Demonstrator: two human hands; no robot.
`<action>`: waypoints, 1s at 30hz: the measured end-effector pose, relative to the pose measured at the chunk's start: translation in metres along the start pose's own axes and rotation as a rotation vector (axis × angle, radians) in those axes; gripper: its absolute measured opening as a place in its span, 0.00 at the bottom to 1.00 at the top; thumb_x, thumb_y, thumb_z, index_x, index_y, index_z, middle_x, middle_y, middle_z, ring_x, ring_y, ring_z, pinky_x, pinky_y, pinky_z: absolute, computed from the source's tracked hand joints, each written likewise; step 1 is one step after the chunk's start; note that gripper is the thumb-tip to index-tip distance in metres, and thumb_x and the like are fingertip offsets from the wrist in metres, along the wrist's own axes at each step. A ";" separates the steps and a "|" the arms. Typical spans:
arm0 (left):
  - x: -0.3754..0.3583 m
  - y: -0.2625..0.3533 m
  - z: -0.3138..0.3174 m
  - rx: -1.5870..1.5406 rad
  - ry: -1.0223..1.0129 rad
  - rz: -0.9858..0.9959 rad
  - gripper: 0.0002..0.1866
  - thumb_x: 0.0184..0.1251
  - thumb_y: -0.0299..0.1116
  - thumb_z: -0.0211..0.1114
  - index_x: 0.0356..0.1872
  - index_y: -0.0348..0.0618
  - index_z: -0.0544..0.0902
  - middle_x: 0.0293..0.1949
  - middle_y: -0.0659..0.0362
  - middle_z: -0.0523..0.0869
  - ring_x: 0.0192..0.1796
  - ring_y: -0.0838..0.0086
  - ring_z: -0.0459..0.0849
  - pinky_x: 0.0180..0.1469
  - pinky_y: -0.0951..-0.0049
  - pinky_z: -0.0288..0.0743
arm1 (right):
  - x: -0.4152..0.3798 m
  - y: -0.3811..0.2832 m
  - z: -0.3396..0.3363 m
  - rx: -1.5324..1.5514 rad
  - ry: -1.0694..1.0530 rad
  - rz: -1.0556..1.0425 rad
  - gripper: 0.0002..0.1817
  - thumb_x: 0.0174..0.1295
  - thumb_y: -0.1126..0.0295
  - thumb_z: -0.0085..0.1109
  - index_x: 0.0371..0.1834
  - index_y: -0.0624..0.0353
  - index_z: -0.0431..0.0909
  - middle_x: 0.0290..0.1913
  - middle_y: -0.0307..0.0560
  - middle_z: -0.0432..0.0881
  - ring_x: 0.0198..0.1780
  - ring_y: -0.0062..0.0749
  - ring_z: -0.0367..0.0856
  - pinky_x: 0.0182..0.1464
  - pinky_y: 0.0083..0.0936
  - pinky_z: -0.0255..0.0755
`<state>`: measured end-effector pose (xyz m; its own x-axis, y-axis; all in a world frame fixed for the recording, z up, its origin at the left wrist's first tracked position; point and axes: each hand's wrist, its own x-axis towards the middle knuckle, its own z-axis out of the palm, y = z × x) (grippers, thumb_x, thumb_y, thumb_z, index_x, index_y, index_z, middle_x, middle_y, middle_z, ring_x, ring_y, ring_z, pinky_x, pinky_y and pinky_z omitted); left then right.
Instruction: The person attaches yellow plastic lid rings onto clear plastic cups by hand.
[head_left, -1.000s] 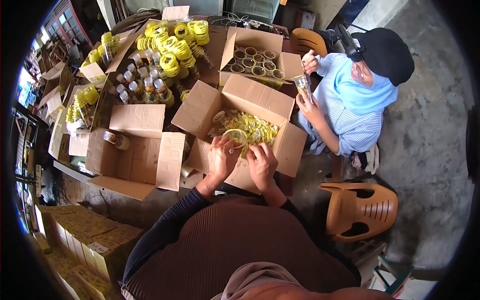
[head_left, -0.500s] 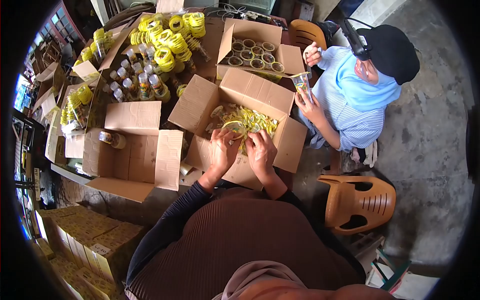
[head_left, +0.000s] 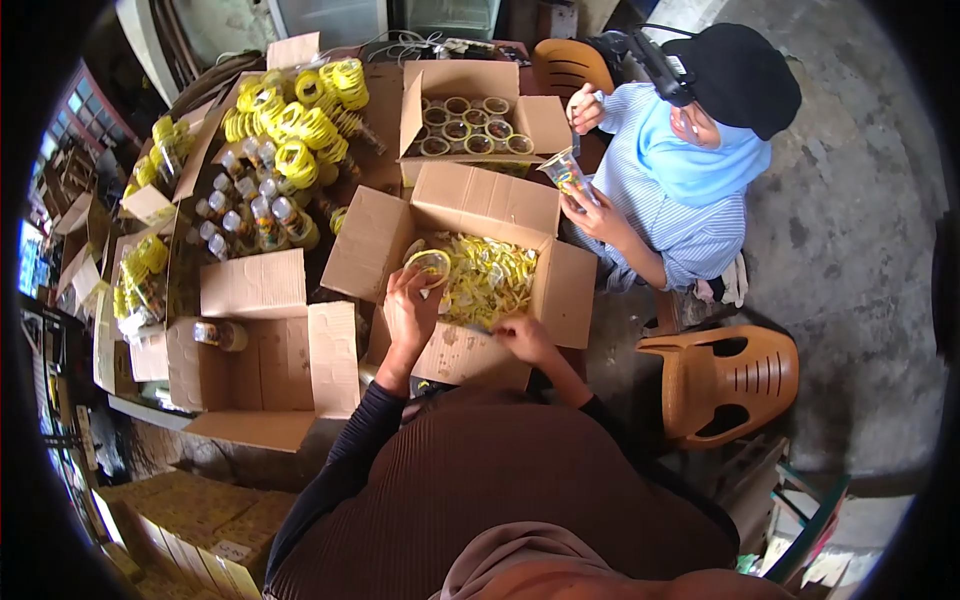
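My left hand [head_left: 412,305] is closed on a clear cup with a yellow rim [head_left: 429,264], over the left part of an open cardboard box [head_left: 485,200]. Yellow and clear scraps [head_left: 490,275] lie heaped inside that box. My right hand [head_left: 523,338] is at the box's near flap, beside the scraps; its fingertips are blurred, and whether they hold anything cannot be made out.
A co-worker [head_left: 660,190] at the right holds a clear cup [head_left: 568,172]. Behind is a box of cups [head_left: 460,80]. At left are yellow ring stacks [head_left: 295,125], capped bottles [head_left: 265,220] and an open box with a jar [head_left: 255,285]. An orange chair [head_left: 730,385] stands at the right.
My hands have moved apart. The left keeps the cup and is raised toward the box's left side; the right has left the cup and moved down to the near flap. The view has shifted slightly.
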<state>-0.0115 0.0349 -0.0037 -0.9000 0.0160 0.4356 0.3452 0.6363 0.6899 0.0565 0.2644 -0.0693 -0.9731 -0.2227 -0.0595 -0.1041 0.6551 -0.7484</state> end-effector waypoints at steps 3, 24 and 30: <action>-0.001 -0.001 0.003 -0.066 -0.053 -0.017 0.09 0.52 0.32 0.73 0.34 0.42 0.89 0.47 0.46 0.86 0.52 0.53 0.82 0.54 0.60 0.77 | -0.010 -0.005 0.012 0.072 -0.020 0.055 0.14 0.53 0.72 0.68 0.45 0.60 0.83 0.31 0.48 0.83 0.34 0.38 0.84 0.40 0.31 0.75; -0.040 0.012 0.015 -0.256 -0.290 0.167 0.08 0.48 0.26 0.74 0.32 0.39 0.87 0.39 0.49 0.86 0.51 0.53 0.83 0.53 0.59 0.76 | -0.001 -0.062 -0.020 0.727 0.238 0.316 0.15 0.73 0.60 0.55 0.47 0.63 0.79 0.36 0.37 0.80 0.38 0.14 0.76 0.40 0.18 0.72; -0.043 0.019 0.017 -0.244 -0.344 0.222 0.08 0.49 0.24 0.72 0.33 0.41 0.87 0.38 0.53 0.84 0.48 0.55 0.82 0.52 0.61 0.76 | 0.000 -0.054 -0.018 0.871 0.227 0.237 0.13 0.68 0.67 0.62 0.47 0.67 0.78 0.37 0.40 0.81 0.38 0.17 0.78 0.41 0.17 0.76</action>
<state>0.0291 0.0594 -0.0188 -0.8192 0.4116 0.3993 0.5542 0.3894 0.7357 0.0582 0.2418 -0.0164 -0.9757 0.0545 -0.2122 0.2038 -0.1286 -0.9705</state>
